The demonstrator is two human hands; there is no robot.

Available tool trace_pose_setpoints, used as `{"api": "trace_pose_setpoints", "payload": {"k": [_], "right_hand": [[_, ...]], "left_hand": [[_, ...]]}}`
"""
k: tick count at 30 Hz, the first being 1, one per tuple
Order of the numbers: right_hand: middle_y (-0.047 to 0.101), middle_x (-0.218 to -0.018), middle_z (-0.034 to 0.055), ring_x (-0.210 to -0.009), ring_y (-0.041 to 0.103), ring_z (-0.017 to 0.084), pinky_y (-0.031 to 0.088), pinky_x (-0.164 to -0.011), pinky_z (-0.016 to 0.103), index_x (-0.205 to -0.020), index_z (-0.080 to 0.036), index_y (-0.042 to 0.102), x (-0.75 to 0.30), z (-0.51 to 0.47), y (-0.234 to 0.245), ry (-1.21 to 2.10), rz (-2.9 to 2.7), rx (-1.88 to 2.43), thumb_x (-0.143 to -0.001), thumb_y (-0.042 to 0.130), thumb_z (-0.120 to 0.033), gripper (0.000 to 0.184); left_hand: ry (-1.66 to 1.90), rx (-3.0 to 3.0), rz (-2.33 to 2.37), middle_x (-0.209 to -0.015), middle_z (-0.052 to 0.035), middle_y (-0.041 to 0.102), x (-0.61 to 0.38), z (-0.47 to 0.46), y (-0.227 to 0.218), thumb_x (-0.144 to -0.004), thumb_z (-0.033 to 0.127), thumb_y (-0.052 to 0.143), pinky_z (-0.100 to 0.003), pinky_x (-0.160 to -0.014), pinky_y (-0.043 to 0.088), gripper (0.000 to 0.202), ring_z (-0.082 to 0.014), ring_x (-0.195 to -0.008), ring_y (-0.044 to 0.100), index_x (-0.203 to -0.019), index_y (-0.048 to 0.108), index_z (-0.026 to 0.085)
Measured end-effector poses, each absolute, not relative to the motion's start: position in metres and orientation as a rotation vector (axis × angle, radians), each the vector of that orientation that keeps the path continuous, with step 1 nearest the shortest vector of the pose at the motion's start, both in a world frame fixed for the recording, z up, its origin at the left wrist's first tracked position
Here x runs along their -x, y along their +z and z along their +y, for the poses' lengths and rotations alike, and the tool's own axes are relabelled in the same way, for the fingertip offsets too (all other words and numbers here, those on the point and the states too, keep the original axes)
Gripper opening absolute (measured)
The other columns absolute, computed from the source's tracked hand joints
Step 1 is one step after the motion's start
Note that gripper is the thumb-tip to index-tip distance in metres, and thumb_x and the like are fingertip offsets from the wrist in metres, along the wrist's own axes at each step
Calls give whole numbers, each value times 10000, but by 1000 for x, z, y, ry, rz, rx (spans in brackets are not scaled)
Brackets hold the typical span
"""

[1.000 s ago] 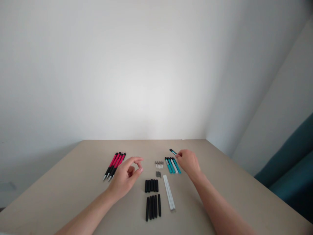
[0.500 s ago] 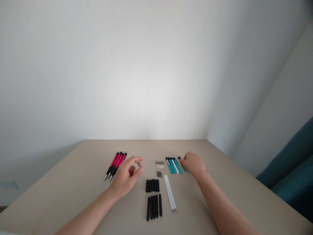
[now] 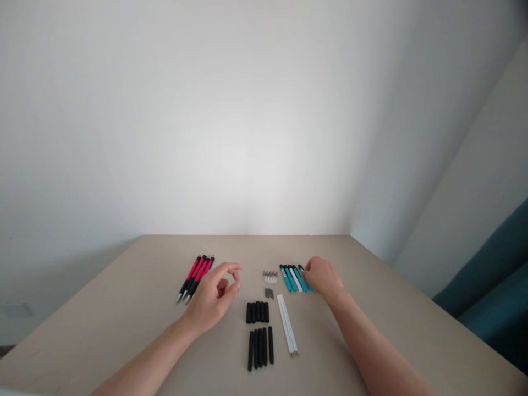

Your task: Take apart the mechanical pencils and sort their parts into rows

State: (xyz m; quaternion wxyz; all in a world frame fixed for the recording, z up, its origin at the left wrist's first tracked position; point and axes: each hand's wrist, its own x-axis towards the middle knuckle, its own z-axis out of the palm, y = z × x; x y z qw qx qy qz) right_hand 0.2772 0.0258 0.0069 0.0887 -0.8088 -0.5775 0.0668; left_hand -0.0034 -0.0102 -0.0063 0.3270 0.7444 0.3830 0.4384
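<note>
While a pale wall [image 3: 247, 121] eats up most of my view, the beige table [image 3: 107, 308] fills the lower part and a dark teal curtain [image 3: 495, 297] hangs off to the right. Both my forearms come in from the bottom edge. My right hand [image 3: 324, 276] is closed in a pinch on the rightmost barrel [image 3: 310, 287] of a row lying on the table. My left hand [image 3: 212, 302] is just sorta half-curled, with a gap between thumb and index finger; can't tell if it's resting on the table or hovering.

Biggest stuff on the table: pink-and-black pens [image 3: 201, 272], bunched just beyond my left hand and partly hidden by it, tips toward me. Then the white refills [image 3: 286, 322], right of centre, metal ends facing me. Five long black tubes [image 3: 260, 347] lie left of those, closest to me. The teal barrels [image 3: 292, 279] are lined up beside my right hand, black ends facing away, one white one in the mix. Short black tubes [image 3: 258, 312] sit in a row just beyond the long ones. Tiny stuff: grey pieces [image 3: 269, 293] (too small to make out), then white bits [image 3: 270, 280] and metal cones [image 3: 270, 273] left of the barrels.
</note>
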Motion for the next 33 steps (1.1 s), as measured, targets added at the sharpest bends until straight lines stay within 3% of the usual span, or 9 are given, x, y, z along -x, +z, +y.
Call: {"api": "trace_pose_setpoints", "payload": {"k": [10, 19, 22, 25, 27, 33], "right_hand": [[690, -905, 162, -887, 650, 265, 454, -682, 299, -859, -147, 683, -276, 26, 4, 194, -1738, 2384, -756, 506, -165, 206], [691, -878, 169, -858, 652, 278, 443, -658, 302, -829, -143, 691, -275, 26, 5, 170, -1726, 2355, -745, 508, -159, 202], [694, -862, 156, -846, 649, 268, 432, -644, 294, -825, -154, 693, -273, 25, 9, 140, -1709, 2328, -762, 502, -199, 206], [699, -859, 126, -848, 644, 244, 420, -660, 279, -827, -176, 692, -268, 23, 14, 111, -1721, 2271, -792, 483, -244, 223], [701, -856, 107, -842, 639, 226, 411, -668, 268, -822, -188, 692, -264, 22, 15, 82, -1731, 2213, -804, 467, -247, 233], [703, -799, 71, -787, 632, 197, 383, -635, 247, -788, -205, 693, -256, 20, 13, 42, -1739, 2053, -802, 479, -238, 216]], "left_hand": [[1140, -1943, 1000, -886, -24, 549, 4, -8, -10, -863, 305, 485, -181, -445, 299, 310, -43, -474, 386, -1145, 499, 179], [1127, -2017, 1074, -861, -22, 590, 0, -8, -10, -850, 291, 482, -183, -436, 327, 267, -54, -457, 415, -1078, 555, 175], [1144, -2103, 1324, -864, -28, 618, 3, -3, -10, -848, 267, 455, -216, -511, 401, 229, -81, -487, 470, -1013, 585, 176], [1106, -2082, 1863, -891, -41, 639, 13, 4, -8, -804, 193, 453, -268, -641, 438, 206, -141, -628, 570, -936, 611, 191], [958, -2043, 2122, -925, -62, 631, 20, 8, -6, -789, 188, 451, -281, -641, 430, 237, -195, -755, 606, -960, 614, 200], [480, -2178, 2383, -833, -129, 577, 33, 14, -6, -816, 297, 442, -323, -673, 431, 281, -244, -754, 604, -882, 667, 142]]}}
